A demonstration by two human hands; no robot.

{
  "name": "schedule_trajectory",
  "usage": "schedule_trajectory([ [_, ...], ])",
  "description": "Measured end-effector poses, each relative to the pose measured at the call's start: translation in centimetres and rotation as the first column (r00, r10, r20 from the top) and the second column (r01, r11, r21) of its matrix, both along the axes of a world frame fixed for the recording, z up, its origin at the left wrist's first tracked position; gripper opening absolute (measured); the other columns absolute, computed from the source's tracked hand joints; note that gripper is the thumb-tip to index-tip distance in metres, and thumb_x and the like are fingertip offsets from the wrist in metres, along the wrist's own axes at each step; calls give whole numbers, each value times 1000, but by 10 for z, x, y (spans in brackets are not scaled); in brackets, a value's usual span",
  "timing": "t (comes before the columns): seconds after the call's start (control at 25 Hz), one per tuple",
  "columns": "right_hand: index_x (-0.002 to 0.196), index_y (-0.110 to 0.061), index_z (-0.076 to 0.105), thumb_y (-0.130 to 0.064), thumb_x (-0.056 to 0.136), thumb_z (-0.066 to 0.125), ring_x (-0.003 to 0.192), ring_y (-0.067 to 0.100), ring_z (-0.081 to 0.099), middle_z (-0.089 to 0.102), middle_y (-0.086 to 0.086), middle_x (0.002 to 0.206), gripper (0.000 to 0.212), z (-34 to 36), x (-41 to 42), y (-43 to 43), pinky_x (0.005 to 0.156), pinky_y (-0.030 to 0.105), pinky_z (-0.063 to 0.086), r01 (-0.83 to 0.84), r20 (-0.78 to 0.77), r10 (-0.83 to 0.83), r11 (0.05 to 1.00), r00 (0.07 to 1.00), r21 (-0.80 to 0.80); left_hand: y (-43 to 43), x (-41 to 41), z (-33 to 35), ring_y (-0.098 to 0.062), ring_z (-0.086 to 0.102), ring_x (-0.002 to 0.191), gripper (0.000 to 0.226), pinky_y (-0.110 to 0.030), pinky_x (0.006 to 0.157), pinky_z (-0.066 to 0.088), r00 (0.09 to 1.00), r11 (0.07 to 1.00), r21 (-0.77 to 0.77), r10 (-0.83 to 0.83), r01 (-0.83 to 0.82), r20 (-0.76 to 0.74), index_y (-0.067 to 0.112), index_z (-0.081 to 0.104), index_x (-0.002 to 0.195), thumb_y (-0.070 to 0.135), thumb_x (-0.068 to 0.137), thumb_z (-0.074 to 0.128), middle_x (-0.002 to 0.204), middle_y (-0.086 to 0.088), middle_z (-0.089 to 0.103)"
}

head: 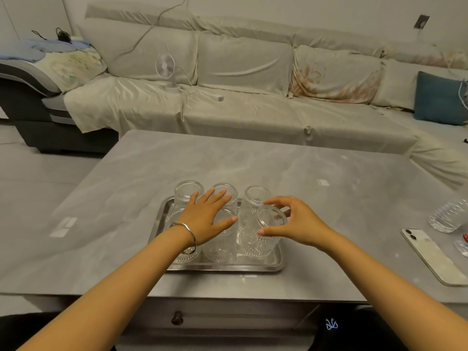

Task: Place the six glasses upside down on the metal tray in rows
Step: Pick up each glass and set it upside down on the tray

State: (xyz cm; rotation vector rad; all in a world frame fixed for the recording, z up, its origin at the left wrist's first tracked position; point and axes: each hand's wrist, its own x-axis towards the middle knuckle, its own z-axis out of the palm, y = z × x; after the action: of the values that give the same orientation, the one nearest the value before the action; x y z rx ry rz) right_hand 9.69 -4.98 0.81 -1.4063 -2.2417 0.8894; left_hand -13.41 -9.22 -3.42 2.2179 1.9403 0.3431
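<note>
A metal tray (222,268) lies on the grey table, near its front edge. Several ribbed clear glasses stand upside down on it in two rows. The back row holds a left glass (188,191), a middle glass (226,188) and a right glass (254,196). My left hand (206,217) is flat with fingers spread above the front left glass (186,257) and front middle glass (219,247), holding nothing. My right hand (296,221) curls thumb and fingers around the upturned base of the front right glass (258,245).
A white phone (430,254) lies face down at the table's right, beside a clear plastic bottle (448,216). A covered sofa with a small white fan (166,67) runs behind the table. A drawer knob (177,317) sits below the front edge.
</note>
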Motion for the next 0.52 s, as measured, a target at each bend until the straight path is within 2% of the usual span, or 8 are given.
schedule_trajectory([
  [0.24,124,-30,56,-45,56,86,103,4,47,47,-11,112,76,-12,-11,3,85,21,39,-46,98,42,998,994,40,1,-1,-4,-15,1,144,66,-43,115,-5,1000,1000,23,-9,8,4,30,14,144,61,87,28,157,5,10],
  [0.52,124,-30,54,-45,58,85,105,4,43,44,-10,113,74,-17,-16,3,87,22,38,-55,98,50,997,994,48,2,-1,-4,-15,4,144,65,-43,116,-4,999,999,40,-13,11,50,30,18,142,60,86,33,156,5,14],
])
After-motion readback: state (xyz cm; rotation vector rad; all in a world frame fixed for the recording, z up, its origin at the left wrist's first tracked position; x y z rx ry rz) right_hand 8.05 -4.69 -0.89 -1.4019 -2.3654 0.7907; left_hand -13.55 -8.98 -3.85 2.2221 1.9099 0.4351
